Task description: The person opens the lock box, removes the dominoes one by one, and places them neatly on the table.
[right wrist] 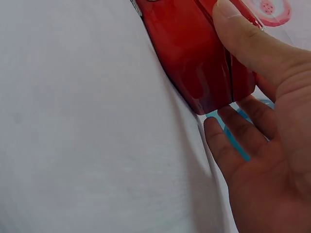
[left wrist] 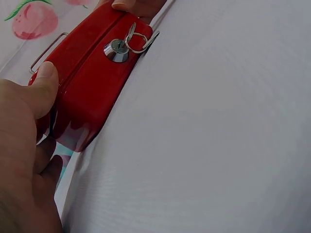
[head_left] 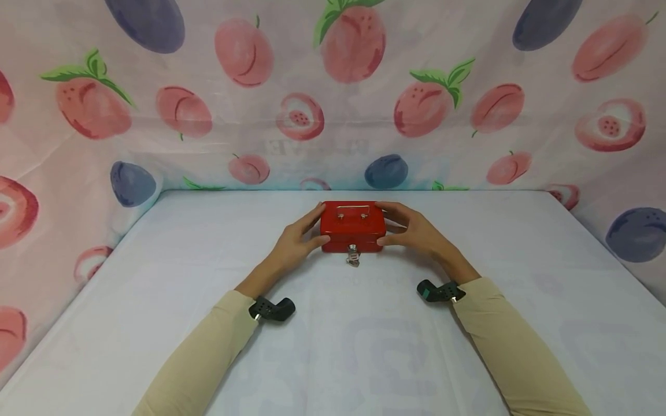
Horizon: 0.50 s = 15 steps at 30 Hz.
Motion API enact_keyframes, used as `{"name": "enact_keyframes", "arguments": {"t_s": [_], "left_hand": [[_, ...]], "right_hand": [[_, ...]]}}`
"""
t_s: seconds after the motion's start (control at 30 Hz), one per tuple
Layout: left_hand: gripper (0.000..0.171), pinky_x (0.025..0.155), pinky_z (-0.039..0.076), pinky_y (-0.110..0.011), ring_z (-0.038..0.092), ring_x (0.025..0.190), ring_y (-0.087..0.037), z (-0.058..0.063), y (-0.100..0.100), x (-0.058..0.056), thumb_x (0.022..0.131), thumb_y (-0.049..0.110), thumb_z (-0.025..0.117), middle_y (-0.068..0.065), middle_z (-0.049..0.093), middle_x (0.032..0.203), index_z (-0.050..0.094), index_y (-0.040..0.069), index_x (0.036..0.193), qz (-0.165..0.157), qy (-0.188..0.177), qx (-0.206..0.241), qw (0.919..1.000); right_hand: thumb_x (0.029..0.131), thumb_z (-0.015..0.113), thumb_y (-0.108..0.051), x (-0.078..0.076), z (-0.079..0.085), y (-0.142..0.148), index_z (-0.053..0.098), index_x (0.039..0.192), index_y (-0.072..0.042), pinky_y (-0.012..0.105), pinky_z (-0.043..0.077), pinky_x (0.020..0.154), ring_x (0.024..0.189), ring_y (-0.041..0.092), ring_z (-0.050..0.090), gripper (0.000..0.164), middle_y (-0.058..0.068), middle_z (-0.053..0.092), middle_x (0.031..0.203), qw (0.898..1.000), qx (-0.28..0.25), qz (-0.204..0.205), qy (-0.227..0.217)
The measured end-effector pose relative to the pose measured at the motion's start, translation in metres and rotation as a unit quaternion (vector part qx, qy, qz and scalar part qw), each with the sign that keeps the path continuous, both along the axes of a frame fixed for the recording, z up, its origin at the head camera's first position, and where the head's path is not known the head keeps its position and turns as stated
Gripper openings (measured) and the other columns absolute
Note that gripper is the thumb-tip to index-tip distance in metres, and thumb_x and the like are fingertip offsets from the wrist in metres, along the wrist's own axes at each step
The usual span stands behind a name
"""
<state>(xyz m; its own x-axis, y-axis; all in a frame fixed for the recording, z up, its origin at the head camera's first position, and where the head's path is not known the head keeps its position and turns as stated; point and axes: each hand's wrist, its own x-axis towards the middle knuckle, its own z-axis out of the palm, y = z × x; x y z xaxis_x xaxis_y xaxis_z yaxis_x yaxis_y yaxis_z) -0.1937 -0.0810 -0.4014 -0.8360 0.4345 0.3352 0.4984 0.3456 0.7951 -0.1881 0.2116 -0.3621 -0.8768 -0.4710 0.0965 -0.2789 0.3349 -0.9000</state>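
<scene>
A small red cash box (head_left: 354, 240) with its lid down is on the white-covered table, near its far edge. A thin wire handle (head_left: 352, 207) lies on the lid. In the front lock (left wrist: 116, 50) sits a key, with a ring and another key hanging from it. My left hand (head_left: 293, 245) grips the box's left end, thumb on the front near the lid seam. At the right end my right hand (head_left: 413, 232) holds it likewise, thumb at the front corner. In the right wrist view, some lower fingers (right wrist: 223, 145) stand off the box; other fingertips are hidden behind it.
A white cloth covers the table (head_left: 333, 346). Behind and on both sides hangs a fruit-printed curtain (head_left: 208, 58), close behind the box. Each wrist wears a black camera mount, one on the left (head_left: 272, 309) and one on the right (head_left: 440, 291).
</scene>
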Motion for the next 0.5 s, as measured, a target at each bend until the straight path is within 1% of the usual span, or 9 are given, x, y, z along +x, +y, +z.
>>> {"name": "enact_keyframes", "arguments": {"t_s": [0.1,0.27,0.3,0.4,0.5], "left_hand": [[0.07,0.111,0.028,-0.039,0.03,0.139,-0.023,0.0001,0.0001,-0.0001,0.091,0.014,0.066,-0.007,0.026,0.155,0.03,0.009,0.15,-0.001,0.0,0.0,1.0],[0.068,0.107,0.033,-0.032,0.032,0.138,-0.021,0.0008,0.002,-0.0002,0.092,0.012,0.065,-0.009,0.026,0.155,0.03,0.006,0.15,-0.014,-0.006,0.03,0.9994],[0.067,0.107,0.034,-0.033,0.032,0.138,-0.022,0.0053,0.0026,0.0031,0.092,0.011,0.064,-0.011,0.026,0.154,0.03,0.005,0.149,-0.014,-0.01,0.033,0.9993],[0.067,0.106,0.034,-0.033,0.032,0.137,-0.022,0.0053,0.0017,0.0037,0.092,0.012,0.064,-0.011,0.027,0.154,0.031,0.005,0.149,-0.011,-0.008,0.034,0.9993],[0.067,0.106,0.034,-0.032,0.033,0.137,-0.021,0.006,0.0006,0.0046,0.092,0.014,0.064,-0.009,0.028,0.153,0.031,0.007,0.15,-0.001,-0.01,0.025,0.9996]], "right_hand": [[0.082,0.076,-0.009,0.0,-0.0004,0.0005,0.033,0.147,-0.005,0.05,0.036,0.104,0.137,0.034,0.032,0.078,0.014,0.035,0.149,1.0,-0.005,-0.001,-0.002],[0.082,0.075,-0.007,0.0012,0.0012,0.0009,0.034,0.148,-0.005,0.045,0.034,0.106,0.137,0.031,0.033,0.077,0.013,0.036,0.15,1.0,-0.021,-0.011,-0.011],[0.082,0.075,-0.007,0.0016,0.0016,0.0007,0.034,0.147,-0.005,0.044,0.033,0.106,0.137,0.03,0.033,0.077,0.013,0.036,0.15,1.0,-0.023,-0.013,-0.013],[0.082,0.076,-0.007,0.0017,0.0026,-0.0004,0.035,0.147,-0.005,0.043,0.033,0.106,0.136,0.03,0.034,0.077,0.013,0.036,0.149,0.999,-0.025,-0.016,-0.017],[0.082,0.076,-0.008,0.0014,0.0034,-0.0013,0.035,0.147,-0.004,0.043,0.033,0.107,0.136,0.031,0.035,0.077,0.014,0.036,0.149,1.0,-0.023,-0.015,-0.016]]}}
